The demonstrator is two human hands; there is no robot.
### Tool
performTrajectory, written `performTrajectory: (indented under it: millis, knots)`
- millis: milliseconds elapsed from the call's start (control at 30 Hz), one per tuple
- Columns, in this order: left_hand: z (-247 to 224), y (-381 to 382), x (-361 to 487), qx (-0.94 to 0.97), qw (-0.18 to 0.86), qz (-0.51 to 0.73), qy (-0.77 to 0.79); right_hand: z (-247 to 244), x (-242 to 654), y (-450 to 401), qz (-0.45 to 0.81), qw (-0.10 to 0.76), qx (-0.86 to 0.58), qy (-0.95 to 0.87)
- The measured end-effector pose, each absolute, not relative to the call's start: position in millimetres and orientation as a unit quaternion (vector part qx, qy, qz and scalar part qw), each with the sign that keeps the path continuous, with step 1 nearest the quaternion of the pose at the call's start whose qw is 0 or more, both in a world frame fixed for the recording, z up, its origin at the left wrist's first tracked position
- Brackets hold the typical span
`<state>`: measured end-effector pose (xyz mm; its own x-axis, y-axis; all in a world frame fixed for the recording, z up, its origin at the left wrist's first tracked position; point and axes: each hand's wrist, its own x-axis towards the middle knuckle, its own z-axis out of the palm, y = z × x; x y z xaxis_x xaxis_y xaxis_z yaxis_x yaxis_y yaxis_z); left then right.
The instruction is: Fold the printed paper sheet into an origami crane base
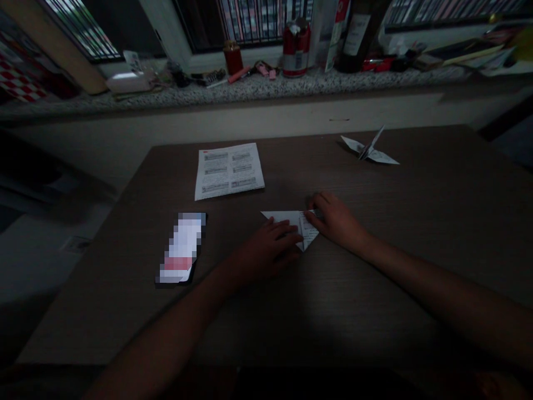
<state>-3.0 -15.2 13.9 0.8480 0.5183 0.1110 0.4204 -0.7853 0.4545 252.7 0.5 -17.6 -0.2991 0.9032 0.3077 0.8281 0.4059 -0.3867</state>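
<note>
Your left hand [277, 244] is lying across the folded paper triangle [287, 216], fingers slightly apart, and your right hand [333, 220] is covering the triangle's right corner; whether its fingers are pinching, I cannot tell. The triangle is resting on the wood-grain table [437, 194], right of the smartphone [183, 244].

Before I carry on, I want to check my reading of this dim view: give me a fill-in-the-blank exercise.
Of the left hand and the right hand, the ____ one is nearer the phone.
The number of hands touching the folded paper is ____.
The can on the windowsill is mostly ____ in colour.
In the picture, the paper crane lies to the ____ of the printed sheet.

Missing words: left; two; red; right.
</note>
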Motion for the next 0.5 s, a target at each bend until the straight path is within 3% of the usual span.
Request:
performTrajectory:
  millis: [500]
  knots:
    - [15.4,-13.7,-7.3,0.954,0.168,0.060,0.240,-17.5,251.0,1.5,0.069,0.233,-0.546,-0.802]
